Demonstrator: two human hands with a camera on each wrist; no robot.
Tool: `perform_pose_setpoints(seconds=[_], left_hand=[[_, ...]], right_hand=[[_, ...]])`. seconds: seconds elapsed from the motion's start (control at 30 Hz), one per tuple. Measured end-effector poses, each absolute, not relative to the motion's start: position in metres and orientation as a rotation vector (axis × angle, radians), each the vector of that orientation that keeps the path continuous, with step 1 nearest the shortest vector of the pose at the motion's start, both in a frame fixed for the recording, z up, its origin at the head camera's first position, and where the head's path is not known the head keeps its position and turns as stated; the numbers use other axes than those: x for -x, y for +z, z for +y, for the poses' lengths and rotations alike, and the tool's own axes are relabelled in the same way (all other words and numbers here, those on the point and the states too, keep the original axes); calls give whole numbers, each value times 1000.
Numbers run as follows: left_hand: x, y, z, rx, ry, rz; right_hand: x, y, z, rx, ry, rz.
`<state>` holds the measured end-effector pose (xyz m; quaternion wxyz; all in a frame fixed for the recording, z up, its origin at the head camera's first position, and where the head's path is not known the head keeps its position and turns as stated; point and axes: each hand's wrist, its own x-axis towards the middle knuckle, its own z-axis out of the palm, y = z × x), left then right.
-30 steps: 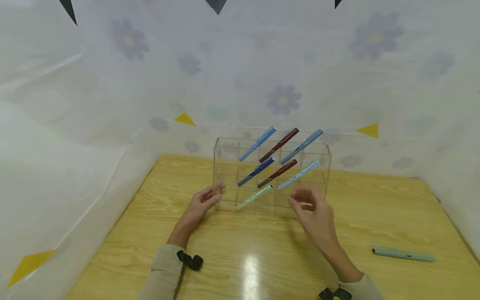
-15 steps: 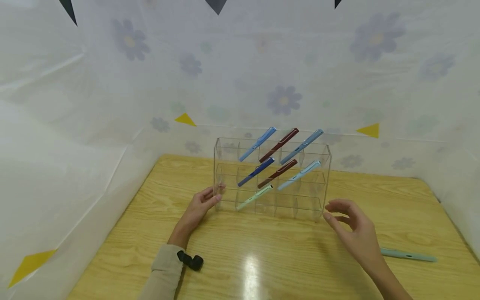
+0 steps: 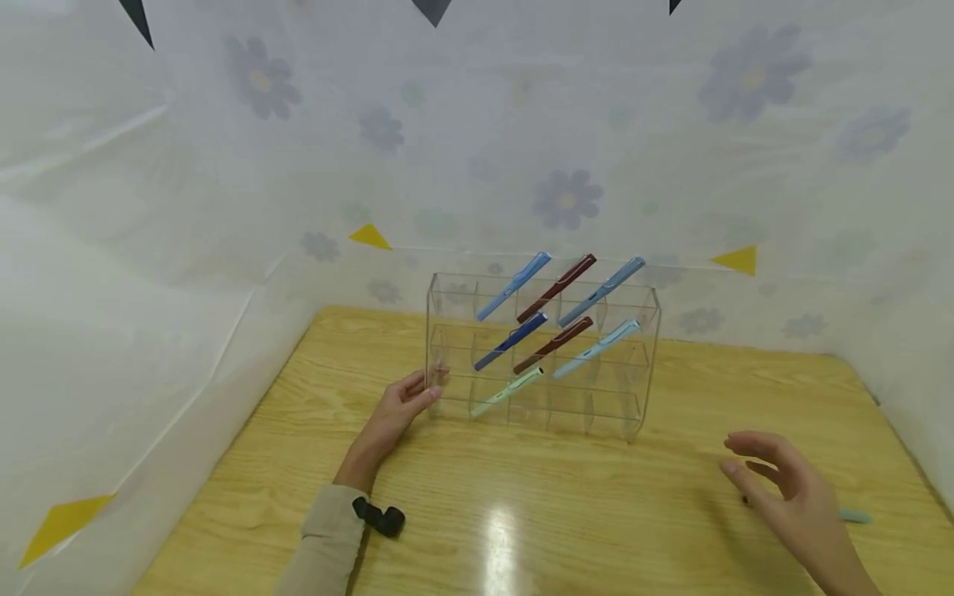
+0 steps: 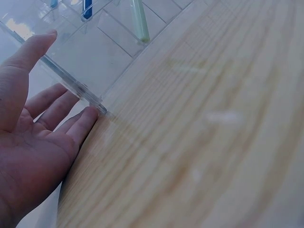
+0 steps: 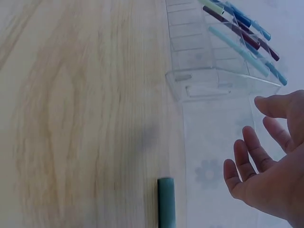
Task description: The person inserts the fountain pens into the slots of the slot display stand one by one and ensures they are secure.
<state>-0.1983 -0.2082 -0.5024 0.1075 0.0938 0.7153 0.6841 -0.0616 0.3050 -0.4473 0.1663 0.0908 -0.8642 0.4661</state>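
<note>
A clear acrylic pen rack (image 3: 650,364) stands on the table with several pens slanting in its tiers. My left hand (image 3: 395,418) holds the rack's left side; in the left wrist view its thumb (image 4: 35,50) lies across the front, the other fingers by the side panel. In the bottom tier leans a mint-green pen (image 3: 508,391). Above it are a dark blue pen (image 3: 510,341), a dark red pen (image 3: 553,345) and a pale blue pen (image 3: 596,349). My empty right hand (image 3: 797,497), fingers loosely bent, hovers over a grey-green pen (image 5: 166,204), hiding most of it in the head view.
The top tier carries a light blue pen (image 3: 514,285), another dark red pen (image 3: 557,288) and a steel-blue pen (image 3: 602,291). Behind the wooden table (image 3: 417,530) hangs a pale flowered sheet (image 3: 477,124) with yellow triangles.
My right hand has moved from the rack's lower right, rightward and toward me, to above the grey-green pen. My left hand and the racked pens have stayed put.
</note>
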Motion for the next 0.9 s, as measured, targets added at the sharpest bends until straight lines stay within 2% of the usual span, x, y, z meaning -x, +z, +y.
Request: perform_pose_setpoints(seconds=[0.5, 0.67, 0.9], left_hand=[[200, -505, -209, -334, 2001, 2124], [198, -502, -210, -309, 2000, 2130], [197, -501, -208, -327, 2002, 2112]], right_hand=[[45, -481, 374, -102, 935, -2712], [42, -490, 383, -188, 868, -2682], [46, -491, 384, -146, 821, -2779]])
